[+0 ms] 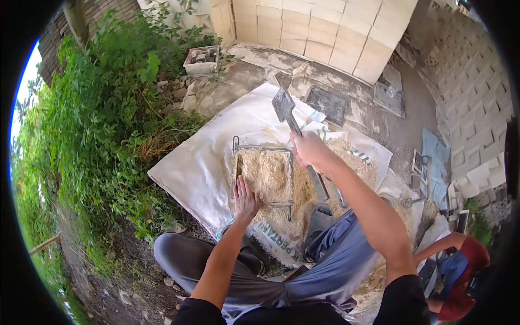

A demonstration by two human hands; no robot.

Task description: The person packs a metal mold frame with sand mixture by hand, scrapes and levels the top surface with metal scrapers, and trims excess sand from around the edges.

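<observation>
A rectangular metal mould frame (264,147) lies on a white sack sheet (200,157), filled with a pale, crumbly sand-like material (265,168). My left hand (246,197) rests at the mould's left side, fingers stretched out over the edge and the fill. Above the mould's right side, my right hand (310,149) is closed around a long flat tool with a squarish grey head (283,104). The head points up and away from me, and the other end slants down toward my shoe. Loose pale material (306,189) surrounds the mould's right side.
Dense green plants (119,108) border the left. A white box (202,59) stands beyond them, near a tiled wall (319,32). Dark slabs (327,105) lie past the sheet. Stacked patterned blocks (471,97) rise at right. A person in a red shirt (471,271) is at lower right.
</observation>
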